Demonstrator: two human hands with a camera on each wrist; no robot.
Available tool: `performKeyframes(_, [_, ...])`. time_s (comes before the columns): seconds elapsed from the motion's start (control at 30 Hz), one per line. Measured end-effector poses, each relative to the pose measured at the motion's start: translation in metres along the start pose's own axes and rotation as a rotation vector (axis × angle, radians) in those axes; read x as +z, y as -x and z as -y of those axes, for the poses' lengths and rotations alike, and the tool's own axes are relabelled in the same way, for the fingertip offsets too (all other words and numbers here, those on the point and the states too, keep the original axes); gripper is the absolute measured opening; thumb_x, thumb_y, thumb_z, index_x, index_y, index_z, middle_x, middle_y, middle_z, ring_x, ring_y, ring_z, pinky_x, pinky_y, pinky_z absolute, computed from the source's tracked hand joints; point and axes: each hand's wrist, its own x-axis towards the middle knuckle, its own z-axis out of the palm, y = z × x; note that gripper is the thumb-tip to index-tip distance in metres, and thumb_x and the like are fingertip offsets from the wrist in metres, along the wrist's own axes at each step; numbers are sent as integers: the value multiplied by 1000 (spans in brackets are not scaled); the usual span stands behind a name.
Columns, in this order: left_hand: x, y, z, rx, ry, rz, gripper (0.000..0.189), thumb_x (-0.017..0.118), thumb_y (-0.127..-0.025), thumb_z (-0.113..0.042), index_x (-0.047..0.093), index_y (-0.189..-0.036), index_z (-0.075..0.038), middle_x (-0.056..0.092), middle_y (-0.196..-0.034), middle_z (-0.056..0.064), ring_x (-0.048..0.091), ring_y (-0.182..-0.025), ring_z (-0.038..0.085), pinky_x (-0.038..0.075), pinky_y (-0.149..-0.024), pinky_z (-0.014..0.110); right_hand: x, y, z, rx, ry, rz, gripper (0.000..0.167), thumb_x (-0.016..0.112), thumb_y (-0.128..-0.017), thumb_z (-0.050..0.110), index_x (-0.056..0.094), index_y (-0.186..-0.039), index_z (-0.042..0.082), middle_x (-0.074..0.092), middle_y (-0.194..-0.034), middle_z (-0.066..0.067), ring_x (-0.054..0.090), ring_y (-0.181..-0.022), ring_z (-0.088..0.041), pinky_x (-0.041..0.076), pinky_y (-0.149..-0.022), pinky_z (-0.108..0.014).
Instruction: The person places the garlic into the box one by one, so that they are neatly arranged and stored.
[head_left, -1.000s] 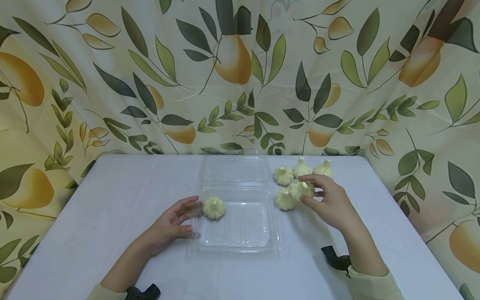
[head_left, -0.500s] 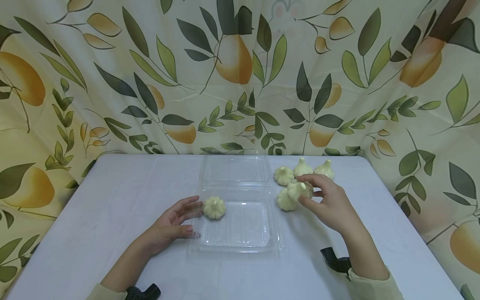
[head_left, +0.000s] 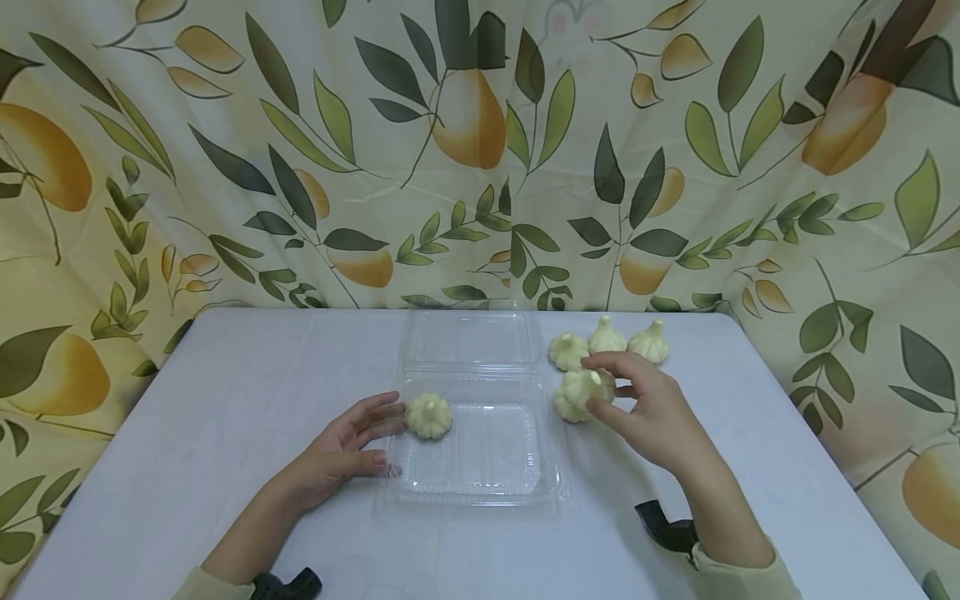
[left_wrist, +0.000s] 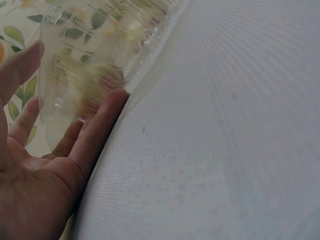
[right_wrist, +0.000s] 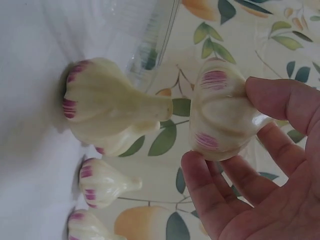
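My right hand [head_left: 647, 410] pinches a garlic bulb [right_wrist: 219, 112] between thumb and fingertips, raised off the table in the right wrist view. It is cream-white with purple streaks. In the head view it overlaps another garlic bulb [head_left: 567, 410] on the table. A hinged clear plastic box [head_left: 491, 454] lies open in the middle, with one garlic bulb [head_left: 428, 416] at its left side. My left hand [head_left: 337, 450] rests by the box's left wall, fingers extended and thumb apart. In the left wrist view its fingertips [left_wrist: 118, 97] are right at the plastic wall.
Several garlic bulbs, including one bulb [head_left: 607, 336] at the back, stand right of the box. The box's lid [head_left: 471, 340] lies back toward the far table edge. A printed curtain [head_left: 480, 208] hangs behind the white-covered table [head_left: 285, 367].
My right hand has lifted the garlic bulb slightly and shifted left with it, uncovering more of the bulb at the back right. The left hand stays in place.
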Motion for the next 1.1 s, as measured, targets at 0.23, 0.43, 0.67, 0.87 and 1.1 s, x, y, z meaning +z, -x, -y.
performKeyframes(0.23, [1, 1, 0, 2, -2, -3, 79, 63, -90, 6, 23, -157, -8, 21, -161, 20, 36, -144, 30, 57, -92, 42, 2, 0, 4, -22, 3, -1, 45, 78, -83, 3, 64, -125, 12, 63, -128, -5, 59, -117, -25, 57, -85, -45])
performKeyframes(0.43, [1, 0, -1, -6, 0, -10, 80, 63, -90, 8, 23, -157, -7, 20, -162, 20, 35, -144, 30, 57, -92, 42, 5, 0, 5, -53, 5, -10, 45, 78, -82, 2, 66, -123, 14, 64, -126, -2, 60, -115, -22, 58, -82, -40])
performKeyframes(0.67, [1, 0, -1, -5, 1, -14, 79, 63, -90, 7, 23, -157, -7, 21, -162, 20, 37, -143, 29, 57, -91, 43, 7, 0, 7, -56, 10, 1, 45, 79, -81, 3, 66, -123, 14, 64, -127, 2, 58, -111, -13, 57, -83, -35])
performKeyframes(0.87, [1, 0, -1, -6, 6, -11, 79, 63, -90, 7, 23, -157, -8, 21, -161, 20, 37, -143, 29, 57, -92, 45, 9, 0, 9, -56, 1, 8, 45, 78, -81, 3, 66, -123, 13, 63, -128, 0, 58, -113, -14, 58, -83, -37])
performKeyframes(1.1, [0, 0, 0, -3, 1, -7, 79, 63, -90, 7, 23, -157, -7, 22, -161, 19, 36, -144, 29, 57, -92, 43, 13, 1, 12, -46, -3, 25, 45, 79, -81, 5, 66, -124, 14, 62, -128, 3, 58, -114, -13, 58, -84, -35])
